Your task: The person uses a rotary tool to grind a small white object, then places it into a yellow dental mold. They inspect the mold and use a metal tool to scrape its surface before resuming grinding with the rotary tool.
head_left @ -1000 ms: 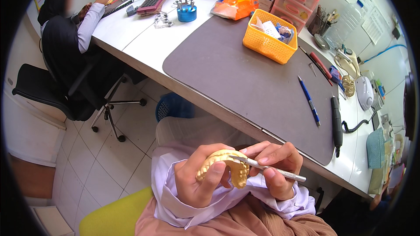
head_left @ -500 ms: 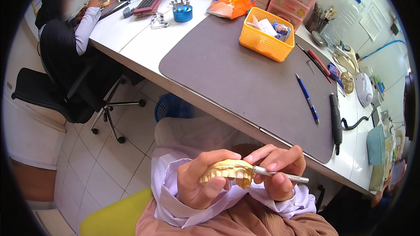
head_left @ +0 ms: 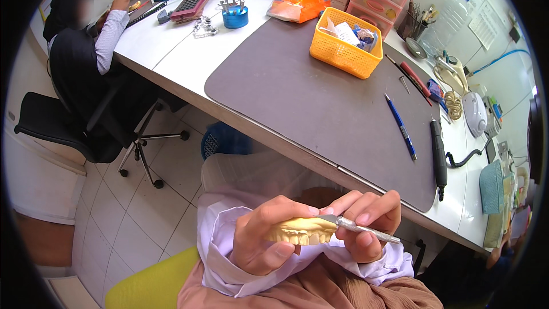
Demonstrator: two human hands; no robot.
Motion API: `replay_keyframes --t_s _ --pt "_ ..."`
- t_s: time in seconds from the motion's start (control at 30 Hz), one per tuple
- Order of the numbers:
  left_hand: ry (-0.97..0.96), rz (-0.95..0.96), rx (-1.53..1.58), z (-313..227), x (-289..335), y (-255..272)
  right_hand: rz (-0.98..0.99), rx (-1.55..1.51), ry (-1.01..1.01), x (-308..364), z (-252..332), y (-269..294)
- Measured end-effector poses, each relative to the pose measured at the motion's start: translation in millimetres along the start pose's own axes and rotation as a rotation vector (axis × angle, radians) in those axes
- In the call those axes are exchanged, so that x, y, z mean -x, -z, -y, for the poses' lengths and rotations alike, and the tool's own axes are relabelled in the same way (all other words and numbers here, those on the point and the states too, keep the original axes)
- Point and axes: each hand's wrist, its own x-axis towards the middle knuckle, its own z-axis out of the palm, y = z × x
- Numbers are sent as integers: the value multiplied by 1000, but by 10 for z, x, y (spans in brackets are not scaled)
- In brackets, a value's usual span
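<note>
A pale yellow plaster dental cast (head_left: 304,231) with a row of teeth is gripped between the thumb and fingers of my left hand (head_left: 258,233), above my lap. My right hand (head_left: 373,216) pinches the silver handle of a craft knife (head_left: 372,233). Its short pointed blade lies against the cast's upper right part, close to my left fingertip. The handle's end sticks out to the right of my fingers. My left hand covers the cast's left end.
Beyond my hands is the desk with a grey mat (head_left: 274,97). On it lie a yellow basket (head_left: 346,60), a blue mechanical pencil (head_left: 401,127) and a black handpiece (head_left: 438,160). A blue bur holder (head_left: 235,18) stands farther back. Another person (head_left: 80,68) sits at the far left.
The cast has tilted in my left hand, so its teeth point more downward and its underside shows less. The knife has shifted slightly, and its blade now shows over the cast.
</note>
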Motion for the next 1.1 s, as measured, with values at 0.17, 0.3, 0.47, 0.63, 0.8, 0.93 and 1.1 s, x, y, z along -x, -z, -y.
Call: replay_keyframes --t_s 0.17,0.3,0.47,0.63,0.8,0.93,1.1 --pt "8 -15 33 17 24 -15 -20 -2 2 -4 -5 -26" --pt "16 -14 44 28 27 -9 -11 -1 16 0 -18 0" --pt "63 -33 37 -15 20 -10 -9 10 -14 -15 -1 -9" --pt "93 -58 5 -20 18 -18 -13 22 -47 -22 -7 -11" --pt "175 -91 -24 -63 -37 -61 -64 141 -14 -54 35 -12" --pt "273 -148 -148 -34 -110 -91 -113 642 257 -230 280 260" --pt "355 -157 -291 26 -318 -179 -364 1913 -110 -523 1161 766"
